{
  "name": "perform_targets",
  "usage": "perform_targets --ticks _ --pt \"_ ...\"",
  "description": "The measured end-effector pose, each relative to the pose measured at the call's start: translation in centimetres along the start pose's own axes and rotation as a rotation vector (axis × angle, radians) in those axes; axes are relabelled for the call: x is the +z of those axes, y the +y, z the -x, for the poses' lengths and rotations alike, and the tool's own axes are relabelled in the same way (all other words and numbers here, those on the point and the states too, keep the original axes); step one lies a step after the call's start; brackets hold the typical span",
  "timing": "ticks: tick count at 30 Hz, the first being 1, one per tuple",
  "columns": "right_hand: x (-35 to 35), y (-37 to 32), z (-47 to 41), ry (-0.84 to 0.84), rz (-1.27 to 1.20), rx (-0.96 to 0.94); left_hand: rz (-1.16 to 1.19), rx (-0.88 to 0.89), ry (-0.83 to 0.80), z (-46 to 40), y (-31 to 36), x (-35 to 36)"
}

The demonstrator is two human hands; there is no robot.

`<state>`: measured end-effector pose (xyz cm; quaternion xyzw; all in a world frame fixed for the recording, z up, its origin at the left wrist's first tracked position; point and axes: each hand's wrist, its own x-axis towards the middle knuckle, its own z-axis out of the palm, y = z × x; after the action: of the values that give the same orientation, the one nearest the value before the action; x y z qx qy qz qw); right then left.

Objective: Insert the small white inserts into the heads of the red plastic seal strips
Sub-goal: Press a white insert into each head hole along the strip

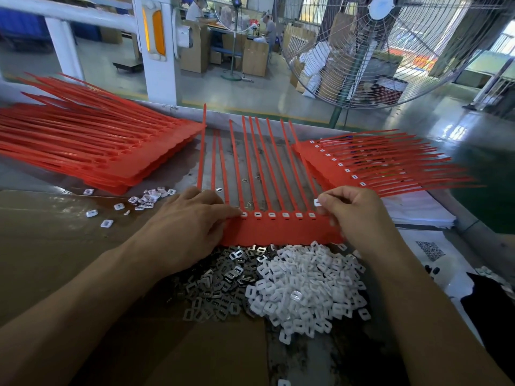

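A joined row of red seal strips (pixel 278 229) lies before me, tails pointing away, with white inserts seated in several heads. My left hand (pixel 189 221) lies flat on the row's left end, fingertips at the leftmost seated insert. My right hand (pixel 354 213) hovers over the right end and pinches one small white insert (pixel 317 202) between thumb and forefinger, just above the rightmost head. A heap of loose white inserts (pixel 306 291) lies just below the row.
Grey metal clips (pixel 223 277) are piled left of the white heap. A stack of unfilled red strips (pixel 92 146) sits at left, a stack with inserts (pixel 376 165) at right. Stray inserts (pixel 145 199) dot the cardboard. A big fan (pixel 390 45) stands behind.
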<state>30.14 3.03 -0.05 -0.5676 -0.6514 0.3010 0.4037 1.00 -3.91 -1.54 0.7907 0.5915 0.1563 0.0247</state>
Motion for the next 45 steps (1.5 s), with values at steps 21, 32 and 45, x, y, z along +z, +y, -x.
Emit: perform_targets --ticks 21,32,45 --pt "-0.8 1.1 -0.5 0.077 0.307 0.125 0.0 0.0 0.003 0.0 -0.1 0.1" --pt "-0.3 1.2 -0.7 0.087 0.297 0.117 0.001 -0.003 -0.004 0.0 -0.1 0.0" --pt "0.0 1.3 -1.0 0.092 0.308 0.118 0.006 0.004 0.003 -0.1 -0.3 0.2"
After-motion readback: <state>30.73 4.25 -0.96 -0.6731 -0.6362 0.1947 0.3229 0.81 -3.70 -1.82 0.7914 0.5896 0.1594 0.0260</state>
